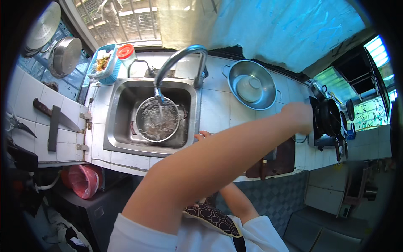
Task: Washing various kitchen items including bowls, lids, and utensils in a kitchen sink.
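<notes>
My left arm stretches across the front of me to the right, and my left hand [298, 119] is curled and blurred above the counter, left of a black pan [333, 118]. Whether it holds anything is not visible. Beyond the left forearm, the fingertips of my right hand [203, 135] rest by the right rim of the steel sink [196, 110]; the rest of that hand is hidden. Water runs from the curved faucet [181, 56] into a two-handled metal pot [157, 119] standing in the sink. A large two-handled metal basin [266, 85] holds a pale rounded lid or bowl [248, 89].
Left of the sink, a knife [63, 116] and a dark bar [54, 129] are on the tiled wall. A blue basket [108, 75] and a red-lidded jar [126, 55] stand behind. A dark cutting board [285, 157] lies by the counter's front edge, left of the stove [327, 142].
</notes>
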The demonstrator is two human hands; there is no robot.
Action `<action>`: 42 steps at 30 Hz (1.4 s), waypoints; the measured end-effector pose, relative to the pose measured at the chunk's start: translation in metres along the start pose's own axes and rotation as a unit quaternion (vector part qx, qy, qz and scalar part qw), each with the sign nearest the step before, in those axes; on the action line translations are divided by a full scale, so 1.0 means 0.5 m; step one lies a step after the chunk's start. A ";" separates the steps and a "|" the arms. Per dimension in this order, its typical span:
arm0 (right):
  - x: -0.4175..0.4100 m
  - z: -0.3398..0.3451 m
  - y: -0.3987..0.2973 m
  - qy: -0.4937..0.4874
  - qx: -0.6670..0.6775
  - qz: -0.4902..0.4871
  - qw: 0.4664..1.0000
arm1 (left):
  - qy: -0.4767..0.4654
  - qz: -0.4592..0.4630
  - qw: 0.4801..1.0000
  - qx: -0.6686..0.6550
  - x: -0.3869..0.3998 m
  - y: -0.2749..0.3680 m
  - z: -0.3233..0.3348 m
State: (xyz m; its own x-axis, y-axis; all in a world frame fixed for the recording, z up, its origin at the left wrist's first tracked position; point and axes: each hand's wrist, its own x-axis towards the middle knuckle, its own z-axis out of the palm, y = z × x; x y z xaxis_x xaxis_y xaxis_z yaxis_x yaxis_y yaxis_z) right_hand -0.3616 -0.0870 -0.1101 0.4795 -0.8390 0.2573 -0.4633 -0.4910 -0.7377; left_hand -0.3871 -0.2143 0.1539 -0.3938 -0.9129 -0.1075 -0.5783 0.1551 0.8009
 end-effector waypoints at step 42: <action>0.188 0.605 0.151 -0.581 -0.069 0.116 0.802 | 0.262 -0.548 0.551 -0.572 -0.460 -1.265 0.247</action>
State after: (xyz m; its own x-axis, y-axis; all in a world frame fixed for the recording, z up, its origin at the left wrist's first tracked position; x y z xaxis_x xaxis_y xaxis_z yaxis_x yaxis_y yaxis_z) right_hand -0.1260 -0.1322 -0.3304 0.7025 -0.1646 -0.6923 -0.6802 -0.4414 -0.5852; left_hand -0.0190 -0.0560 -0.4006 0.1780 -0.2511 -0.9515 0.6844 -0.6632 0.3031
